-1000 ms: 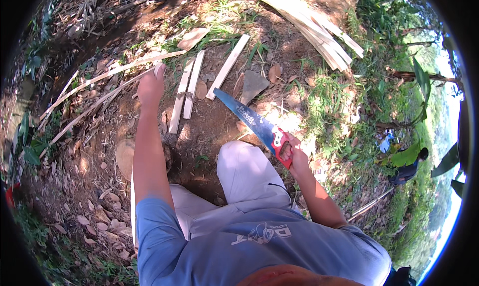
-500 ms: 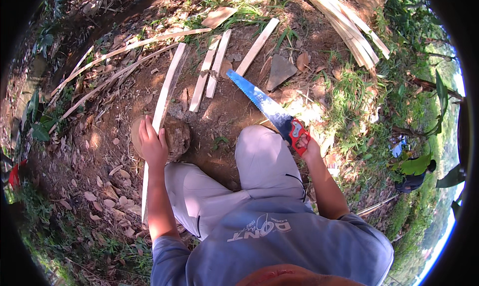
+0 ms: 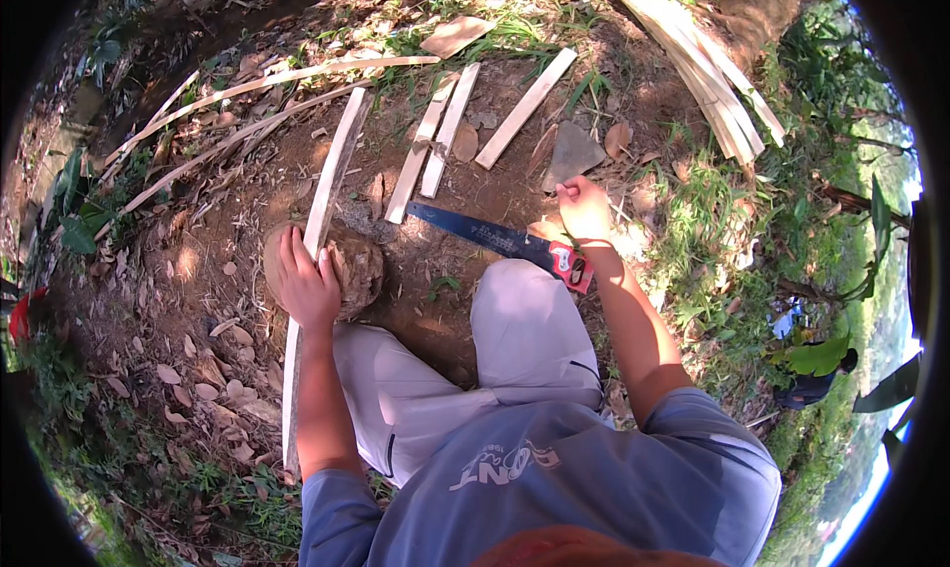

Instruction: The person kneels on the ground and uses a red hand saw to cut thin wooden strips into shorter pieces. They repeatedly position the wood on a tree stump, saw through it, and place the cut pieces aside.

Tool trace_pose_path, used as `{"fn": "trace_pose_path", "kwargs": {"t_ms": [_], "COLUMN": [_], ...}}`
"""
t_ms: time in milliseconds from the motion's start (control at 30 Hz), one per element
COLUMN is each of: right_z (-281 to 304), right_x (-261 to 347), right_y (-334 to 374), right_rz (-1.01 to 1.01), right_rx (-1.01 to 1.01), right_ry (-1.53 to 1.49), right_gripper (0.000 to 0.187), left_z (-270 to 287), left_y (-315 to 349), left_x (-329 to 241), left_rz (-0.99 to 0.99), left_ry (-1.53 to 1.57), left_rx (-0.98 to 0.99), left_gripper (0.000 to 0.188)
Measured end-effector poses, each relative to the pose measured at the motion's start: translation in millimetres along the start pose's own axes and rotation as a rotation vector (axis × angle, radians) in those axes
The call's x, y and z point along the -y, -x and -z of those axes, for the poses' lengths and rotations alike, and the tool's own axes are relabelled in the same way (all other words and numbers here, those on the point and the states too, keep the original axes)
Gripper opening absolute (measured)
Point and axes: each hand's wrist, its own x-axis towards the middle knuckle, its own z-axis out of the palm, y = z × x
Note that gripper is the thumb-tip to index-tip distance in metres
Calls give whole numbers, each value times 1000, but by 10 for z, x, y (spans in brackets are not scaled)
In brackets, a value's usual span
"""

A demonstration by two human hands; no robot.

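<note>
My left hand grips a long pale wooden strip, thumb on one side and fingers on the other. The strip lies across a short log and runs back past my left forearm. My right hand is beside a flat grey stone, its fingers curled; whatever they may hold is hidden. Below that hand, on the ground by my right knee, rests a hand saw with a dark blue blade and red handle. Its blade tip points left, close to the end of a short wooden piece.
Two more short wooden pieces lie ahead on the soil. A bundle of long strips sits at the far right, and thin curved strips at the far left. Dry leaves and grass surround me. Another person is far right.
My right hand has let go of the saw and moved up and forward toward the grey stone. The saw now lies lower and further left. My left hand still holds the strip on the log.
</note>
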Motion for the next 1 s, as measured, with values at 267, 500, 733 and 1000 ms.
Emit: {"fn": "trace_pose_path", "kwargs": {"t_ms": [267, 500, 733, 1000], "right_z": [-1272, -1384, -1030, -549], "right_x": [614, 575, 865, 1670], "right_y": [-1334, -1532, -826, 291], "right_rz": [-283, -356, -448, -234], "right_rx": [320, 307, 505, 455], "right_ry": [163, 51, -1078, -1125], "right_gripper": [65, 50, 38, 34], "left_z": [12, 20, 0, 47], "left_y": [-99, -78, -49, -90], "left_x": [-46, 0, 59, 92], "left_rz": [-14, 39, 63, 13], "left_ry": [5, -3, 53, 162], "left_rx": [38, 60, 78, 71], "left_gripper": [58, 59, 57, 58]}}
